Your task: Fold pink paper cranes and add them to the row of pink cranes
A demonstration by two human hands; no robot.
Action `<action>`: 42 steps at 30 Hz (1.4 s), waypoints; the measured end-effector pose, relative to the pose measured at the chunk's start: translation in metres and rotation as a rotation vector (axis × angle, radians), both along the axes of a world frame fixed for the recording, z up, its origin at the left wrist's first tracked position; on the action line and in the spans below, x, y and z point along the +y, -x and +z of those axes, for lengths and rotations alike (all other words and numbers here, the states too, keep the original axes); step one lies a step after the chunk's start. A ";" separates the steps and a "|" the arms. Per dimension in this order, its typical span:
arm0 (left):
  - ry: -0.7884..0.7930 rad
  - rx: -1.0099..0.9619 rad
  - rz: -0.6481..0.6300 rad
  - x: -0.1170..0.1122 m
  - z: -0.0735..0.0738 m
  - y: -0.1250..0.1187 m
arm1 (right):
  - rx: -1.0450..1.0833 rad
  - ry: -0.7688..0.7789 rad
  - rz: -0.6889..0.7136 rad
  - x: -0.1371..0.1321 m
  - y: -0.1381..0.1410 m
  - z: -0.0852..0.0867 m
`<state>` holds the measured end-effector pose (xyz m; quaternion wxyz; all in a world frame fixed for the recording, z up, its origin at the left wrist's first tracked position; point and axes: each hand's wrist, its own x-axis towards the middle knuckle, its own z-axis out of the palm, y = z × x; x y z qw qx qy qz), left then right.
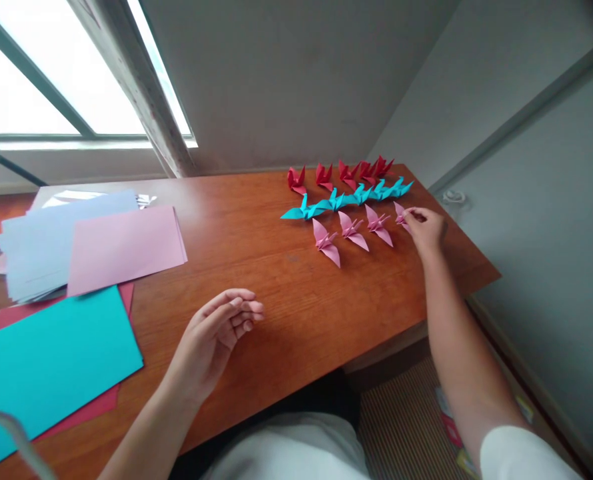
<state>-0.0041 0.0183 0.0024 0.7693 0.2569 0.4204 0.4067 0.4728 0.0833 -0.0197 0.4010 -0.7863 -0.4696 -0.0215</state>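
Note:
My right hand (428, 230) pinches a pink paper crane (401, 215) at the right end of a row of pink cranes. To its left stand three more, among them a pink crane (378, 225) close by and another pink crane (326, 243) at the far left end. Behind them runs a row of turquoise paper cranes (361, 195), and a row of red paper cranes (348, 175) is at the back. My left hand (221, 327) hovers near the front of the table, fingers loosely curled and apart, with nothing in it.
On the left of the wooden table (236, 233) lie pink paper sheets (126, 248), pale blue sheets (36, 253) and turquoise sheets (66, 367) over red paper (91, 410). A wall borders the back, and the table's right corner is near another wall. A window (51, 67) is at upper left.

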 end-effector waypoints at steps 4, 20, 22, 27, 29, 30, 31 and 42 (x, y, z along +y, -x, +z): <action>0.013 0.016 -0.012 0.002 -0.001 -0.001 | -0.008 -0.044 -0.011 0.005 -0.003 -0.010; 0.012 0.044 -0.046 0.004 -0.002 -0.001 | -0.017 -0.060 0.019 0.013 -0.005 -0.030; 0.012 0.045 -0.045 0.004 -0.002 -0.002 | -0.022 -0.063 0.016 0.013 -0.004 -0.029; 0.021 0.056 -0.037 0.003 -0.001 -0.003 | -0.028 -0.088 0.007 0.011 -0.001 -0.022; 0.022 0.059 -0.037 0.003 0.000 -0.003 | -0.026 -0.106 -0.004 0.008 -0.001 -0.017; 0.020 0.057 -0.038 0.003 0.000 -0.003 | -0.025 -0.116 -0.011 0.006 -0.002 -0.015; 0.016 0.055 -0.041 0.003 -0.001 -0.003 | -0.024 -0.126 -0.018 0.004 -0.004 -0.012; -0.016 0.039 -0.068 0.001 -0.003 -0.004 | -0.016 -0.388 0.166 -0.047 0.091 0.042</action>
